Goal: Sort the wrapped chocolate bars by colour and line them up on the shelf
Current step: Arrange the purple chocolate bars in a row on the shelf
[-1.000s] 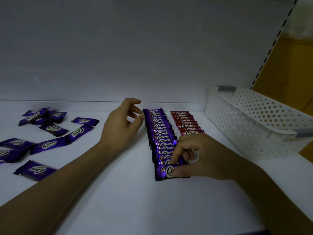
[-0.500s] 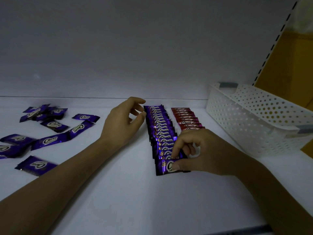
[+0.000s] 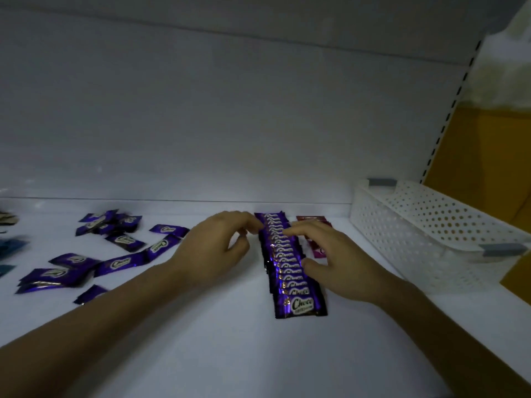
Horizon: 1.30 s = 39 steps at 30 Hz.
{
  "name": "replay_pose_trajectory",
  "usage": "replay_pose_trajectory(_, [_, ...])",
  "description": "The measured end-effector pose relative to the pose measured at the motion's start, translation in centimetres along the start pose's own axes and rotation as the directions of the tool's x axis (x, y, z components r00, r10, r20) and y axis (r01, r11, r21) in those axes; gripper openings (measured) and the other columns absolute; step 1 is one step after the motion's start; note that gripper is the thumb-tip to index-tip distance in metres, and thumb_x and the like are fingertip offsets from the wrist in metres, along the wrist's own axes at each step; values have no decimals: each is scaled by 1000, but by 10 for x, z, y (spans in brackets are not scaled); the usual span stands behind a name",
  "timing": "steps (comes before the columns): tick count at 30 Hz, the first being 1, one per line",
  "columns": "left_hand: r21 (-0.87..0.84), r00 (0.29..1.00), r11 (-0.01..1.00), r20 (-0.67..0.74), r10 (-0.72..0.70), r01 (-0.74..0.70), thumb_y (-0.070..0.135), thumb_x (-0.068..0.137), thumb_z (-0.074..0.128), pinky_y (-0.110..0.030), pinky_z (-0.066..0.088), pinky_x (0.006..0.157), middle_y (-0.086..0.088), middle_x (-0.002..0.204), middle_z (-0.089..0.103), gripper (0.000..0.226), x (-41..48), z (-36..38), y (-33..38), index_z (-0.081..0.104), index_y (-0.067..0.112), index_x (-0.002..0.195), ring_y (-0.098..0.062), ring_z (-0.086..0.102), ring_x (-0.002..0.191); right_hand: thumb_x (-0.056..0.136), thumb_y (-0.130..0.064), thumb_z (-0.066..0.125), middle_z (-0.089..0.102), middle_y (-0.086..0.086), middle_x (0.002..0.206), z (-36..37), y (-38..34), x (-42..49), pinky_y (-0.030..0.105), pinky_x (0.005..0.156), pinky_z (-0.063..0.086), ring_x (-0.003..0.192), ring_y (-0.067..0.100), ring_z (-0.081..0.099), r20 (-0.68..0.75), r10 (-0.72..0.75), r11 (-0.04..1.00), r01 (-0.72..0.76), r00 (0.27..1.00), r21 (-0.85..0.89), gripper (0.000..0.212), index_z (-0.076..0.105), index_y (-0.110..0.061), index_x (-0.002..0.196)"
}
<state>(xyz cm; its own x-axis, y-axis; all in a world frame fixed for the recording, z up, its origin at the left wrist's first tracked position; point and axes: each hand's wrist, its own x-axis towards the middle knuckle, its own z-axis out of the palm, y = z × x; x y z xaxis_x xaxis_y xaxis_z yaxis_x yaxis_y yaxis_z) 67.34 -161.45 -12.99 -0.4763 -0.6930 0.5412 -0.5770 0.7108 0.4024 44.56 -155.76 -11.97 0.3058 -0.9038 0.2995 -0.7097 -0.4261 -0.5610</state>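
Observation:
A row of purple wrapped chocolate bars (image 3: 287, 262) runs from the back of the white shelf (image 3: 201, 340) toward me, overlapping like tiles. My left hand (image 3: 212, 248) sits against the row's left side, fingertips touching the far bars. My right hand (image 3: 330, 257) lies on the row's right side with fingers spread, touching the bars and covering most of a shorter red row (image 3: 314, 237). Neither hand holds a bar. Several loose purple bars (image 3: 115, 248) lie scattered at left.
A white perforated plastic basket (image 3: 436, 234) stands at the right, close to the red row. Blue wrapped items (image 3: 8, 248) show at the far left edge. The shelf's white back wall rises behind the rows.
My right hand let go of the nearest purple bar and moved back along the row, fingers spread. My left hand shifted closer to the row's far end. The view tilted.

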Motion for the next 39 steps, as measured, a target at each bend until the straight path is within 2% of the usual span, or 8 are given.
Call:
replay_pose_trajectory(6, [359, 994, 932, 103, 22, -58, 54, 88, 38, -31, 45, 83, 11, 118, 61, 48, -78, -56, -5, 62, 27, 119, -13, 57, 107, 94, -21, 53, 41, -11, 139, 31, -42, 42, 21, 104, 33, 125, 4, 40, 119, -98, 986, 112, 988, -121, 44, 44, -30, 136])
replay_pose_trajectory(13, [500, 829, 735, 58, -556, 458, 100, 53, 12, -44, 8, 119, 13, 160, 0, 109, -133, -98, -51, 15, 45, 147, -15, -2, 148, 95, -38, 48, 39, 4, 139, 120, -84, 113, 39, 103, 36, 123, 26, 43, 246, -62, 968, 119, 967, -223, 46, 41, -24, 138])
replay_pose_trajectory(16, [442, 759, 696, 50, -649, 566, 99, 51, 22, -46, 10, 120, 7, 161, -6, 116, -126, -100, -70, 6, 40, 150, -23, -5, 149, 95, -48, 44, 36, 7, 144, 148, -94, 145, 39, 106, 33, 130, 28, 37, 224, 5, 974, 46, 975, -222, 53, 38, -22, 142])
replay_pose_trajectory(22, [299, 837, 827, 134, -531, 476, 78, 72, 52, -37, 14, 120, 3, 161, 2, 105, -81, -69, -90, 11, 25, 153, -19, -3, 148, 101, -27, 38, 59, 6, 121, 159, -87, 163, 34, 98, 39, 116, 24, 52, 240, 56, 998, -47, 969, -42, 29, 60, -17, 116])
replay_pose_trajectory(26, [268, 885, 867, 89, -457, 420, 75, 72, 58, -28, 23, 114, 4, 154, 28, 101, -72, -59, -99, 22, 23, 151, -15, 20, 142, 98, -11, 44, 53, -1, 136, 148, -83, 151, 29, 104, 40, 120, 14, 51, 304, 108, 972, -165, 946, 167, 43, 39, -22, 139])
replay_pose_trajectory(29, [224, 926, 907, 44, -376, 358, 67, 72, 66, -19, 30, 100, 8, 142, 40, 93, -73, -57, -100, 32, 23, 147, -12, 35, 129, 92, 2, 47, 57, 1, 124, 147, -92, 144, 27, 96, 46, 112, 16, 56, 219, 138, 950, -192, 966, 248, 56, 32, -22, 141])
replay_pose_trajectory(34, [313, 929, 882, -3, -371, 353, 66, 73, 62, -35, 33, 106, 9, 149, 35, 85, -74, -58, -96, 33, 32, 144, -19, 30, 136, 88, 10, 42, 52, 7, 128, 153, -115, 133, 35, 96, 48, 111, 19, 56, 129, 149, 920, -185, 980, 345, 57, 39, -23, 135])
replay_pose_trajectory(39, [354, 940, 878, -5, -341, 321, 68, 78, 55, -31, 42, 91, 13, 121, 56, 67, -74, -60, -89, 43, 34, 135, -18, 45, 113, 89, 12, 42, 55, 5, 123, 144, -116, 127, 26, 75, 52, 104, 20, 60, 173, 243, 791, -298, 955, 534, 47, 50, -23, 119])
